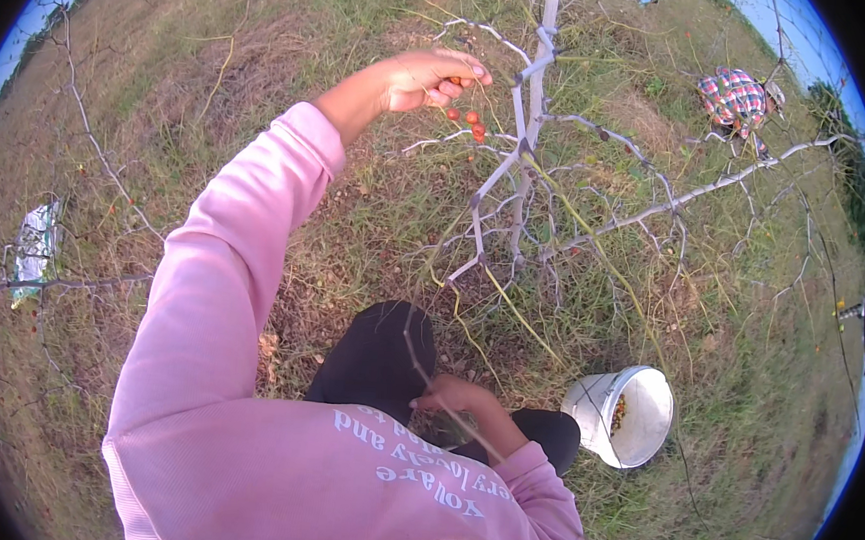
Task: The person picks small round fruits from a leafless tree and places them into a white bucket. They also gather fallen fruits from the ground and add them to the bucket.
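My left hand (pixel 434 78) reaches forward among the bare branches, its fingers curled around a small orange-red fruit (pixel 455 80). Just below the fingers hang several more round red fruits (pixel 472 117), close to thin green twigs. The pale grey trunk (pixel 525 148) of the small tree rises to the right of this hand. My right hand (pixel 458 394) rests low between my knees, partly crossed by a thin branch in front of it. Its fingers look curled, and whether they hold anything is hidden. A white plastic bucket (pixel 594 409) with small red and yellow-brown fruits (pixel 619 415) inside stands by my right knee.
Grey branches (pixel 678 203) spread to the right at knee height. More thorny-looking twigs (pixel 89 129) cross the left side. A white sack (pixel 35 251) lies on the grass at far left. A person in a plaid shirt (pixel 734 101) bends down at upper right.
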Demonstrator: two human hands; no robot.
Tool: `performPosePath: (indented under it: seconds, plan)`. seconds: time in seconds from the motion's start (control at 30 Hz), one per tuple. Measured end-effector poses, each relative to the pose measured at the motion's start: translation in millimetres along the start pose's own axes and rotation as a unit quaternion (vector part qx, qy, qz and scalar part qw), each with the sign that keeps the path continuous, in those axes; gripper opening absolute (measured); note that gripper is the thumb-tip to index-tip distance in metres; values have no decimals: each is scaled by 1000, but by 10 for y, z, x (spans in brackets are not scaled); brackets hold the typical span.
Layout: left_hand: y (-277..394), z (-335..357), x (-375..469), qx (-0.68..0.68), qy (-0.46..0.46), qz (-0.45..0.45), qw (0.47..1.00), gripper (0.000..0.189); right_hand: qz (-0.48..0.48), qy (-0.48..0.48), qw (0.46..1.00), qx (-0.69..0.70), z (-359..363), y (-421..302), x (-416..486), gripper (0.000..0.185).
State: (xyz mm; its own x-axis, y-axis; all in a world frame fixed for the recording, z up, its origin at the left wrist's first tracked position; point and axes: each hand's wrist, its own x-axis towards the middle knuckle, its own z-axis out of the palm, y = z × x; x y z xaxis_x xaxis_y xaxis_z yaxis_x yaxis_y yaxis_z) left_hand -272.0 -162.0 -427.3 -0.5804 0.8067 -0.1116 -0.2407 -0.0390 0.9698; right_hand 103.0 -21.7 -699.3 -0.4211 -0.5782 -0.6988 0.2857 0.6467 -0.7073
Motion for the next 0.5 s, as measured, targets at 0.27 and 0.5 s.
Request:
performPosePath:
  seconds: [0.27,0.5]
  plan:
    - [64,-47,-807,55,149,62,985,20,-19,21,998,-50,-19,-44,-58,63]
    - [42,338,-1281,96,297,270,911,12,-26,27,999,-33,16,-14,-53,62]
